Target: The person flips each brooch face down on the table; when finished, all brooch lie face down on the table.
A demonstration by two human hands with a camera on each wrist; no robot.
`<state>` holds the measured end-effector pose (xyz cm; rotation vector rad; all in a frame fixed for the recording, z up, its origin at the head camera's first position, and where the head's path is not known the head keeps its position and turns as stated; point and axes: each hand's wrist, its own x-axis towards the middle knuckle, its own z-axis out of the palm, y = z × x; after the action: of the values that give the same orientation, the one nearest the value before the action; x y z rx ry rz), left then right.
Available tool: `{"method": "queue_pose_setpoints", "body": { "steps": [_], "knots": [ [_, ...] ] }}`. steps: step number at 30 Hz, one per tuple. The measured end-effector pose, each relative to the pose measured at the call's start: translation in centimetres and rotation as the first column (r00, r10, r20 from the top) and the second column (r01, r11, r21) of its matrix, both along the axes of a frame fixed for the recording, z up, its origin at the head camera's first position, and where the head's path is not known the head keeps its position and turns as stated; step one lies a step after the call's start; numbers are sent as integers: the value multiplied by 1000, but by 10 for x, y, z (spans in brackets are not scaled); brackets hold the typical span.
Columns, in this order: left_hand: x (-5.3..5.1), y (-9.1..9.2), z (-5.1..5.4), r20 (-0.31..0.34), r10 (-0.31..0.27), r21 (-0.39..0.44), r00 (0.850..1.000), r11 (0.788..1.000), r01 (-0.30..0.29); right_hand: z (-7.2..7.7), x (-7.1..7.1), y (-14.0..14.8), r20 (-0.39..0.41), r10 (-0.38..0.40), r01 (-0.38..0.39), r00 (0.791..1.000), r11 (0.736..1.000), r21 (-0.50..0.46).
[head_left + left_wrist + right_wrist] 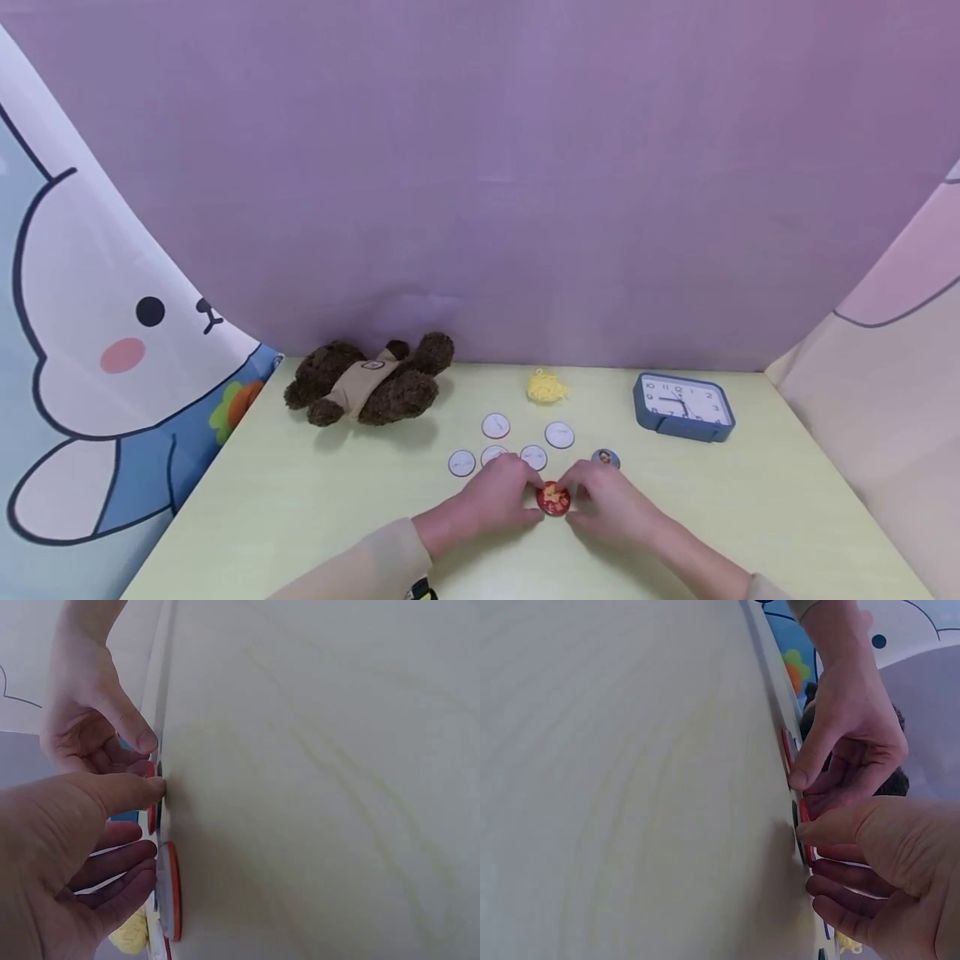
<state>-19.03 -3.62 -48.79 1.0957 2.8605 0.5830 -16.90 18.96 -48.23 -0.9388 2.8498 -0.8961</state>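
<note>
A round red badge (553, 498) with a yellow-orange picture lies near the front of the table. My left hand (498, 498) holds its left edge between thumb and index finger. From the other side, my right hand (611, 507) grips the right edge in the same way. Both thumbs, the left thumb (139, 791) and the right thumb (829, 825), are on the near side of the badge. Just beyond the hands lie several white round discs (533, 457) with thin marks; the left hand partly covers one. A blue picture badge (606, 457) sits behind the right hand, partly hidden.
A brown teddy bear (397, 397) in a beige shirt lies at the back left. Yellow yarn (546, 387) is at the back middle, and a blue desk clock (684, 407) stands at the back right. A purple cloth (495, 192) hangs behind the pale table (300, 508).
</note>
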Motion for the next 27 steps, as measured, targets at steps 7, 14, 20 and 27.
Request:
{"method": "queue_pose_setpoints", "body": {
  "steps": [7, 14, 20, 27],
  "knots": [
    [3, 3, 0, -18, -8, 5, 1000, 1000, 8, -5, 3, -3, -29, -11, 10, 1000, 999, -33],
    [-3, 2, 4, 46, 14, 153, 999, 988, -21, -3, 1, 1, -24, -99, 96, 995, 989, -113],
    [-13, 2, 19, 46, 26, 333, 999, 942, -40, 6, -4, 0, -60, -231, 212, 971, 951, -224],
    [-14, 1, 35, -6, 9, 383, 1000, 924, -6, 20, -9, 0, -38, -275, 252, 961, 923, -291]
  ]
}}
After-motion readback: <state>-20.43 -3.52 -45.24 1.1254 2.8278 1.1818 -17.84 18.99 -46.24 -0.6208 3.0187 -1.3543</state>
